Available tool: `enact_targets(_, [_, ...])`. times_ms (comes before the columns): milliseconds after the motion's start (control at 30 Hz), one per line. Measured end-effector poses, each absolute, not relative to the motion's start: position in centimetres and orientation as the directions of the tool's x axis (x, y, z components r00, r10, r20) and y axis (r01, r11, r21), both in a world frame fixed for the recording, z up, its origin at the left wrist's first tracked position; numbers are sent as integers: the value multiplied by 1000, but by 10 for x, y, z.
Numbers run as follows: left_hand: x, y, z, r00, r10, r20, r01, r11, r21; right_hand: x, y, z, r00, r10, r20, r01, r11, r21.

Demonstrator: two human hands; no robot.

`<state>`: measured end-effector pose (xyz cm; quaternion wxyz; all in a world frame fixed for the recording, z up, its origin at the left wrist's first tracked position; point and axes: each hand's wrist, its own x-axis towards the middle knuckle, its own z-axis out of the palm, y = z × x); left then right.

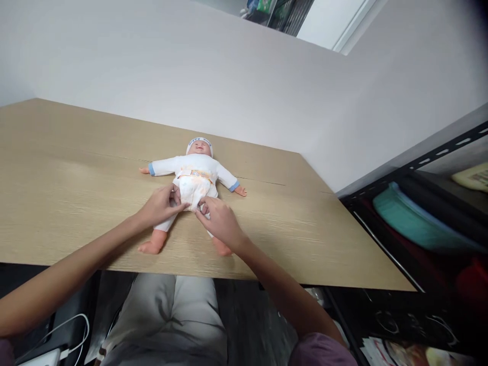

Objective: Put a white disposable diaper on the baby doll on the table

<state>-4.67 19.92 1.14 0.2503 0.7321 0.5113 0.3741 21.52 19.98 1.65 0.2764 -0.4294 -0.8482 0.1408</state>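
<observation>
- Pinching fingers of the left hand (162,204) grip the diaper (193,187) edge on a doll (192,175) lying face-up on the wooden table (76,193).
- Right hand (219,219) pinches the diaper's other lower edge.
- Black shelf (419,162) at right holds a teal bin (415,221).

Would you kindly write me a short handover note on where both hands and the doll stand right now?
Left hand: fingers pinching the lower edge of the diaper at the doll's hip, on the side of the bare leg.
Right hand: fingers at the diaper's crotch edge on the other side, covering that leg.
Doll: on its back on the wooden table, arms spread, cap on, head pointing away from the person.
Done: diaper sits around the waist.
Left: whether it is fully fastened cannot be told; both hands are at its lower edge.
</observation>
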Motion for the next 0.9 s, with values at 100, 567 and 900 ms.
enact_targets(100, [-43, 201, 12, 180, 956, 232, 539, -294, 790, 206, 200, 15, -447, 825, 345, 697, 563, -444])
enact_targets(567, [-44, 199, 14, 343, 853, 394, 634, -520, 572, 211, 187, 9, -433, 805, 405, 655, 590, -472])
enact_targets(900, [-43, 198, 15, 354, 847, 396, 619, -530, 580, 211, 185, 10, -463, 824, 326, 624, 564, -540])
